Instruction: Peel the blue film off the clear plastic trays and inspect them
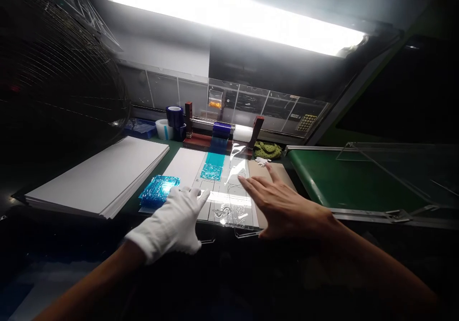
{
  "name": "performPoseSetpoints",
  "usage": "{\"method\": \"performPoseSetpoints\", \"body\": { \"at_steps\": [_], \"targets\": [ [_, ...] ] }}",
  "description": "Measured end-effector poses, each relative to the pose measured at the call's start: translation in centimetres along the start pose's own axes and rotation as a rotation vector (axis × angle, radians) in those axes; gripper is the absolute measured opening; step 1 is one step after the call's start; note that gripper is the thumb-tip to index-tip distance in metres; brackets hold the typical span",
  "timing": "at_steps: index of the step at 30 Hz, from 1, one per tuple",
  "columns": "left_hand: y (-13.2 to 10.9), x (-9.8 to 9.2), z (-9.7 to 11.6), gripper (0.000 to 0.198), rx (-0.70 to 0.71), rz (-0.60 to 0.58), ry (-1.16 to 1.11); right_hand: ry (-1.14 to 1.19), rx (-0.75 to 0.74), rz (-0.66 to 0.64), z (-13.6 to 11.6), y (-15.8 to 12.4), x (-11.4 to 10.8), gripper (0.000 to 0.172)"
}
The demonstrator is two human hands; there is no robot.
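Note:
My left hand (pixel 175 221), in a white glove, is over the front of the work surface with its fingers apart. Just beyond it lies a stack of shiny blue film pieces (pixel 158 190). My bare right hand (pixel 281 202) is spread open at the right side of a clear film strip (pixel 237 168). The strip runs down from a clear roll (pixel 243 133) over a white board (pixel 184 163) marked with dark lines. Blue film (pixel 214 165) comes down beside it from a blue roll (pixel 222 130). Neither hand visibly grips anything.
A thick stack of white sheets (pixel 103 173) lies left, beneath a large fan (pixel 71 72). Spare film rolls (pixel 174 116) stand behind, beside the red-brown roll holder (pixel 197 140). To the right are a green conveyor belt (pixel 358 177) and a green dotted cloth (pixel 267 150).

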State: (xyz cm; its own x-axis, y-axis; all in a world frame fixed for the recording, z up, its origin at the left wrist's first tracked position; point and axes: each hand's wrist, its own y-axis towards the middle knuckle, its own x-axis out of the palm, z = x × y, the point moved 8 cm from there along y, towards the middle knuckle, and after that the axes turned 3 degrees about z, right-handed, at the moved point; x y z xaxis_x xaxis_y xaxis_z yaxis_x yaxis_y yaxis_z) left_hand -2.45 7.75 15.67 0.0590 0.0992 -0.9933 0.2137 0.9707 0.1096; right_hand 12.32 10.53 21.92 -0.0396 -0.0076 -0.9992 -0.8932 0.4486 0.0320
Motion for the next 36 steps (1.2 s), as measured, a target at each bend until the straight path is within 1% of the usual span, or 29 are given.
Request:
{"method": "performPoseSetpoints", "body": {
  "at_steps": [2,3,5,6,8,10,11,13,14,16,18,20,23,24,25,27,29,30,32,33,35,36],
  "targets": [
    [0.9,-0.2,1.1,0.089,0.001,-0.011,0.125,-0.059,-0.016,0.002,-0.9,1.0,-0.2,0.122],
    [1.2,-0.1,1.4,0.087,0.009,-0.004,0.149,-0.062,-0.016,-0.001,-0.8,1.2,-0.2,0.122],
    [1.0,0.6,1.2,0.096,0.012,0.025,0.106,-0.009,-0.009,-0.015,0.0,1.0,0.4,0.122],
    [0.7,1.2,0.8,0.103,0.009,0.047,0.030,0.048,0.003,-0.026,0.8,0.5,0.9,0.122],
    [-0.4,2.6,-0.1,0.112,0.008,0.091,-0.230,0.221,0.041,-0.066,2.6,-0.7,2.6,0.120],
    [-1.5,4.3,-0.3,0.112,0.025,0.113,-0.582,0.427,0.085,-0.120,3.8,-1.8,5.1,0.119],
    [-1.8,5.3,-0.1,0.111,0.017,0.112,-0.714,0.515,0.103,-0.145,4.1,-2.2,6.4,0.119],
    [-2.0,6.7,0.4,0.114,-0.009,0.101,-0.863,0.619,0.128,-0.170,4.3,-2.7,8.4,0.122],
    [-1.8,7.0,0.7,0.116,-0.009,0.090,-0.884,0.625,0.141,-0.169,4.4,-2.8,8.9,0.123],
    [-1.2,6.9,1.1,0.116,0.019,0.061,-0.837,0.566,0.163,-0.156,4.7,-3.0,8.8,0.123],
    [-0.5,5.8,0.7,0.112,0.045,0.021,-0.711,0.473,0.163,-0.126,5.1,-3.3,7.5,0.121],
    [-0.1,4.4,0.2,0.110,0.090,-0.051,-0.622,0.433,0.137,-0.118,5.6,-3.6,6.0,0.120],
    [0.0,2.8,0.5,0.114,0.205,-0.165,-0.638,0.504,0.092,-0.176,6.3,-4.0,4.9,0.123],
    [0.2,2.7,0.8,0.115,0.222,-0.174,-0.642,0.530,0.090,-0.195,6.6,-4.0,5.0,0.123],
    [0.5,2.8,0.9,0.115,0.210,-0.151,-0.625,0.545,0.096,-0.204,7.1,-4.0,5.2,0.124],
    [1.7,3.7,0.9,0.112,0.107,-0.045,-0.530,0.541,0.135,-0.187,8.3,-3.9,5.8,0.124],
    [3.2,5.2,0.8,0.109,-0.044,0.074,-0.415,0.509,0.174,-0.146,9.9,-3.7,6.9,0.124],
    [4.1,6.1,0.8,0.108,-0.112,0.110,-0.376,0.491,0.187,-0.124,10.7,-3.6,7.5,0.125],
    [5.7,8.1,0.9,0.106,-0.240,0.134,-0.336,0.465,0.221,-0.083,13.0,-3.5,9.0,0.125],
    [6.4,9.0,0.8,0.105,-0.297,0.136,-0.335,0.458,0.249,-0.062,14.6,-3.5,9.9,0.125],
    [7.3,10.9,0.6,0.104,-0.396,0.117,-0.380,0.451,0.346,-0.015,18.6,-3.6,12.0,0.124],
    [7.5,11.9,0.5,0.104,-0.430,0.099,-0.440,0.445,0.414,0.010,21.0,-3.7,13.2,0.124]
  ]
}}
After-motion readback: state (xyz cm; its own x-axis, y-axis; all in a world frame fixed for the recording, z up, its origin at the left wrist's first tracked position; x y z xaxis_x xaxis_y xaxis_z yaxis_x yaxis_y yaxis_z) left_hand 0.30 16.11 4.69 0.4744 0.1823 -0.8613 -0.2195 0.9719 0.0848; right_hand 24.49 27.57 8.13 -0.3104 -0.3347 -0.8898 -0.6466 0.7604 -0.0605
